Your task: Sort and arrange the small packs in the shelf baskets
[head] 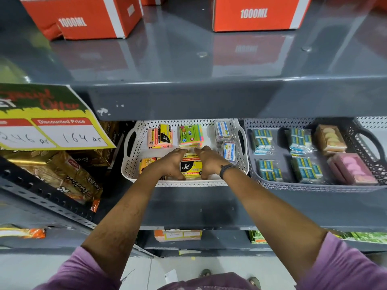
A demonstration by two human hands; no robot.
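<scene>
Two red boxes marked 1000ML, one on the left (83, 17) and one on the right (257, 13), sit on the shiny grey top shelf (188, 59). A yellow and green price sign (48, 120) hangs at the left (it says 164 in pen). Below it lie gold snack bags (69, 174). Green packets (366, 236) sit low on the right, over a pale tiled floor (159, 271)
</scene>
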